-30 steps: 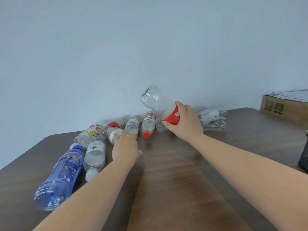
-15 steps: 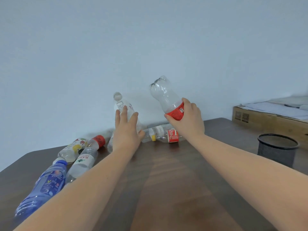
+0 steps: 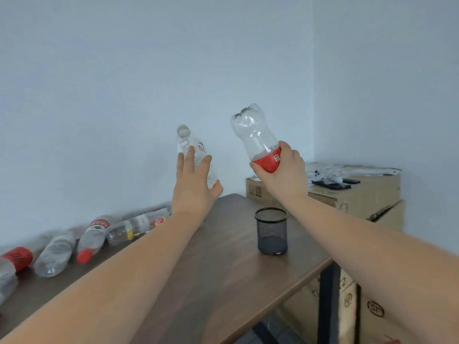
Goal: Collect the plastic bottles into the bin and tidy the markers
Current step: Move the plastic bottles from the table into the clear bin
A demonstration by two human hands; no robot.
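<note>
Clear plastic fills both hands, raised above the table [image 3: 223, 269]. The left hand [image 3: 192, 184] curls round a white-labelled water bottle [image 3: 191, 147], fingers up its side, thumb beneath, its pale end pointing up and away. The right hand [image 3: 283, 170] grips a contoured bottle [image 3: 255, 135] by its red label, base uppermost and tilted left. Below the right forearm a black mesh pen cup [image 3: 272, 230] stands upright on the dark wood table, near its right edge. Along the wall at left, more bottles lie on their sides, among them a red-capped bottle [image 3: 92, 238]. Cardboard boxes [image 3: 360, 202] stand beyond the table's right end, with blurred small items on top.
</note>
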